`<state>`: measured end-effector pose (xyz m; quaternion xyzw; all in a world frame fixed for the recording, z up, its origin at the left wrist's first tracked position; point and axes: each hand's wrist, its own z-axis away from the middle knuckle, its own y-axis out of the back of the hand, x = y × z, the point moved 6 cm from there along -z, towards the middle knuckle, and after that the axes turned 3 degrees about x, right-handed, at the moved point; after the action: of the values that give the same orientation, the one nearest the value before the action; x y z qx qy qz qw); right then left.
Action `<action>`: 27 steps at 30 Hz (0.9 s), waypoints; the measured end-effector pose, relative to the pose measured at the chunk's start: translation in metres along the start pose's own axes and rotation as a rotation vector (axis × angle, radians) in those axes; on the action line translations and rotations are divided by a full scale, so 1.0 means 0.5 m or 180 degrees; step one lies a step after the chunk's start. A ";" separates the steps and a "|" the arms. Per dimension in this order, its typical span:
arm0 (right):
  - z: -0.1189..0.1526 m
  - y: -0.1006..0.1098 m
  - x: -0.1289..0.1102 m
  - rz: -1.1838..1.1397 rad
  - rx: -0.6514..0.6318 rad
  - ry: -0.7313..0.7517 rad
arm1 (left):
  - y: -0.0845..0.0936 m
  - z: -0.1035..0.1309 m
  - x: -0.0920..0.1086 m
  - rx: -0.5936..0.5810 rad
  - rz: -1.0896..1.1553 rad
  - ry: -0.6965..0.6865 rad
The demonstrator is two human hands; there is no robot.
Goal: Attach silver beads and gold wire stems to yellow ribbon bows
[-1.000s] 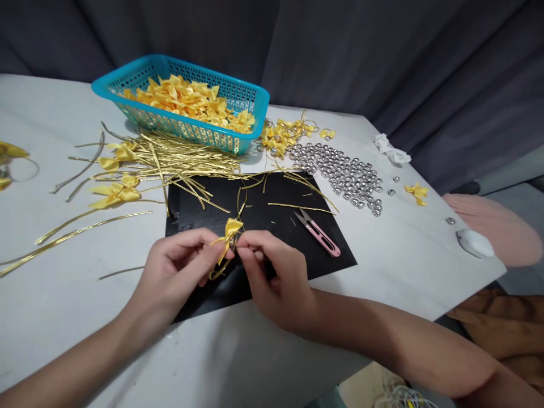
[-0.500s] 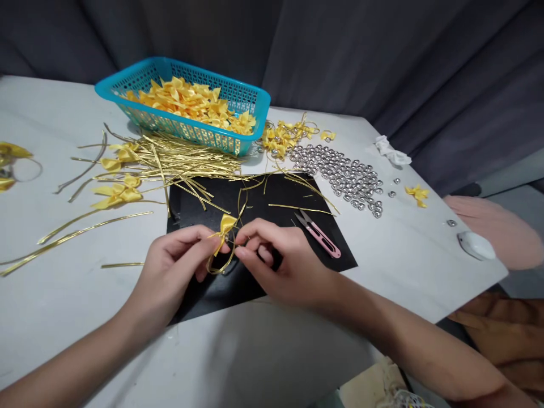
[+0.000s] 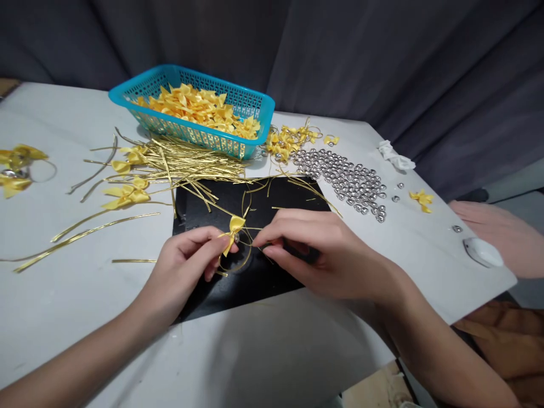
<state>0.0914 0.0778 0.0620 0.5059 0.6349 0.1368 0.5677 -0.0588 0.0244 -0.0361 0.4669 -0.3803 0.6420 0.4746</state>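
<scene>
The bow (image 3: 235, 228) is over the black mat (image 3: 208, 300), pinched in my left hand (image 3: 185, 258). My right hand (image 3: 327, 249) is just beside it, fingertips close together; I cannot tell whether they grip anything. Beyond stands the basket (image 3: 187, 123).

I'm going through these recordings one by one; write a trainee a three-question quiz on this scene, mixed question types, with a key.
1. Multiple choice: what does the left hand pinch?
A) A crumpled white tissue
B) A small yellow satin bow
C) A pink-handled cutting tool

2. True or false: the main pile of small shiny silver beads lies to the right of the blue perforated plastic basket.

3. Fill in the blank: the flat, smooth rectangular sheet beneath the hands is ____ in colour.

Key: 1. B; 2. True; 3. black
</scene>
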 end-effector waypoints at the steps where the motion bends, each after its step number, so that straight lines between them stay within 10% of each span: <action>1: 0.001 -0.005 0.003 0.0148 -0.0110 -0.0023 | 0.000 0.000 0.000 -0.0004 0.0032 0.0017; 7: 0.006 -0.027 0.021 0.0663 -0.0503 -0.0212 | -0.002 -0.005 0.003 -0.0013 0.0201 0.0070; 27: 0.001 -0.012 0.016 0.0025 -0.0021 -0.0272 | -0.008 -0.005 0.008 -0.0038 0.0009 0.0086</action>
<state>0.0902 0.0813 0.0523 0.5119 0.6076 0.1194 0.5954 -0.0561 0.0287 -0.0330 0.4548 -0.3784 0.6466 0.4816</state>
